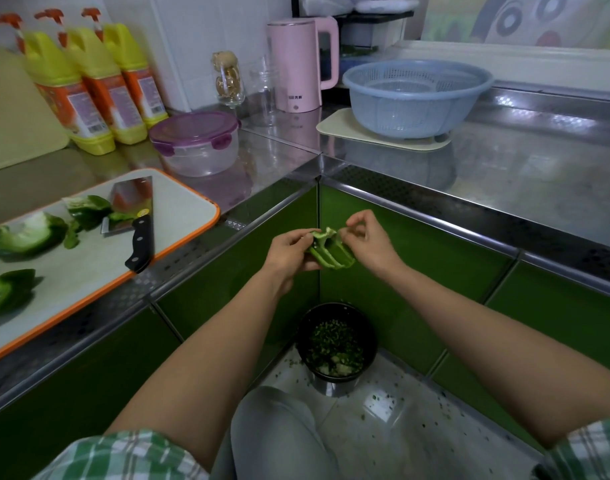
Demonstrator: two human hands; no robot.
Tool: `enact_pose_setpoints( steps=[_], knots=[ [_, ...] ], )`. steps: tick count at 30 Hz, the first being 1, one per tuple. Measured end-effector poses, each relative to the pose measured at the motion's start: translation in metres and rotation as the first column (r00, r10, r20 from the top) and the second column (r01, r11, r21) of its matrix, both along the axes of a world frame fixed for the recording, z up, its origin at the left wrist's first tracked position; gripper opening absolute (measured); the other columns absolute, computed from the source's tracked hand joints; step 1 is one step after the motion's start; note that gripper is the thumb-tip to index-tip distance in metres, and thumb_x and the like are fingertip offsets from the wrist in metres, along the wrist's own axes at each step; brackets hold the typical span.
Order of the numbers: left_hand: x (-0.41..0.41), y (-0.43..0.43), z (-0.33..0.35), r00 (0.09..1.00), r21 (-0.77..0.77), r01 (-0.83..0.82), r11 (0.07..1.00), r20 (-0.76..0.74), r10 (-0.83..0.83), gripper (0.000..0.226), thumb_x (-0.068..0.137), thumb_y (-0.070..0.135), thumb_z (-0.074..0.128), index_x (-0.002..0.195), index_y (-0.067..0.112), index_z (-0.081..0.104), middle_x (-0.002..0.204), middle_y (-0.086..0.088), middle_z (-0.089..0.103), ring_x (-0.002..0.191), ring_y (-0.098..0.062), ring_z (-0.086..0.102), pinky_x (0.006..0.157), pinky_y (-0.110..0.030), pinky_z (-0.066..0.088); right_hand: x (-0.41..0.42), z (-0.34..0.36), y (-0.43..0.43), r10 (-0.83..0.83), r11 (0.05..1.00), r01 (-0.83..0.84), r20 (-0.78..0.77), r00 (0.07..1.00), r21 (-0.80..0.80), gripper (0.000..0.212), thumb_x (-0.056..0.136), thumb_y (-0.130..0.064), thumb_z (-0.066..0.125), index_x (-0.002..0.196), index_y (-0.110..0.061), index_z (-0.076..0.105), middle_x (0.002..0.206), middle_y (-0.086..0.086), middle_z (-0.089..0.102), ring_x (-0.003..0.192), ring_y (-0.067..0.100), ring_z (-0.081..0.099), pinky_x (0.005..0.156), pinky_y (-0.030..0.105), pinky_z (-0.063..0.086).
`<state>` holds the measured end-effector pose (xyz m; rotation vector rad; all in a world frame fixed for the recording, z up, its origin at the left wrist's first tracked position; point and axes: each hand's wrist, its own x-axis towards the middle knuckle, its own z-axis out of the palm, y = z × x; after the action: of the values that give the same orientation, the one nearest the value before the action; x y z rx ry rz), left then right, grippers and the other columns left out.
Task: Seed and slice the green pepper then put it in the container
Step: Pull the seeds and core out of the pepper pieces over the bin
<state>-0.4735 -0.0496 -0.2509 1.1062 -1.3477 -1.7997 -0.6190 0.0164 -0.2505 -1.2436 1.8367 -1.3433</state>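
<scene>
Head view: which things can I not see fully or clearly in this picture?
- Green pepper piece, head view: the left hand and right hand gripping it hide its ends; seeds too small.
- Round black bin, head view: contents too small and dark.
- Green pepper chunk on the white cutting board, head view: left edge cuts it.
</scene>
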Motion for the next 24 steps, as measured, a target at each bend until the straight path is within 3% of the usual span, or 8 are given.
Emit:
enact_pose_setpoints(
  steps=[2,5,10,19,21,24],
  knots=[
    [0.000,-0.002,-0.002,0.999,0.024,-0.048,0.999,0.000,0.048,0.024,0.102,0.008,0.043,0.115,0.000,0.062,0.108,-0.020,0.067,0.079,-0.024,0.070,0.065,-0.035,0.062,0.002,0.000,0.003,0.038,0.987,-0.065,-0.181,0.983,-0.146,0.016,0.088,0.002,0.052,0.092,-0.013,0.055,0.120,0.006,0.056,0.112,0.019,0.055,0.096,0.036,0.048],
    [0.002,-0.002,-0.003,0.999,0.029,-0.050,0.998,0.010,0.050,0.026,0.103,0.008,0.040,0.116,-0.001,0.061,0.101,-0.018,0.067,0.076,-0.024,0.070,0.063,-0.034,0.062,0.008,-0.001,0.004,0.148,0.975,-0.200,-0.393,0.907,-0.095,0.023,0.087,-0.008,0.051,0.081,-0.024,0.066,0.140,0.003,0.042,0.129,0.014,0.037,0.108,0.038,0.032],
    [0.005,-0.003,-0.004,0.993,0.046,-0.120,0.992,-0.006,0.120,0.026,0.103,0.007,0.038,0.114,-0.002,0.061,0.095,-0.017,0.067,0.067,-0.017,0.070,0.057,-0.028,0.060,0.017,0.000,0.005,0.195,0.974,-0.227,-0.609,0.769,0.026,0.035,0.087,-0.025,0.041,0.108,-0.026,0.070,0.154,0.002,0.027,0.141,0.020,0.022,0.113,0.042,0.016],
    [0.008,-0.003,-0.004,0.990,0.014,-0.142,0.990,0.017,0.142,0.025,0.103,0.007,0.040,0.114,0.000,0.062,0.103,-0.019,0.067,0.075,-0.021,0.071,0.060,-0.026,0.060,0.026,-0.012,0.002,0.268,0.957,-0.268,-0.706,0.656,0.114,0.052,0.091,-0.034,0.026,0.135,-0.030,0.053,0.159,0.002,0.016,0.144,0.018,0.012,0.115,0.040,0.013],
    [0.008,-0.002,-0.007,0.988,-0.018,-0.150,0.988,0.041,0.151,0.026,0.102,0.007,0.041,0.116,0.000,0.062,0.105,-0.018,0.066,0.074,-0.019,0.070,0.057,-0.024,0.059,0.027,-0.012,0.000,0.265,0.959,-0.261,-0.694,0.669,0.115,0.049,0.090,-0.035,0.027,0.124,-0.025,0.061,0.157,0.004,0.020,0.143,0.019,0.014,0.114,0.041,0.014],
    [0.006,-0.001,-0.010,0.983,-0.091,-0.160,0.983,0.072,0.166,0.025,0.101,0.006,0.044,0.116,0.004,0.064,0.110,-0.016,0.065,0.082,-0.021,0.069,0.062,-0.026,0.060,0.026,-0.009,0.002,0.243,0.965,-0.243,-0.670,0.702,0.096,0.049,0.086,-0.042,0.023,0.092,-0.015,0.064,0.147,0.007,0.034,0.137,0.020,0.024,0.111,0.044,0.021]
  ],
)
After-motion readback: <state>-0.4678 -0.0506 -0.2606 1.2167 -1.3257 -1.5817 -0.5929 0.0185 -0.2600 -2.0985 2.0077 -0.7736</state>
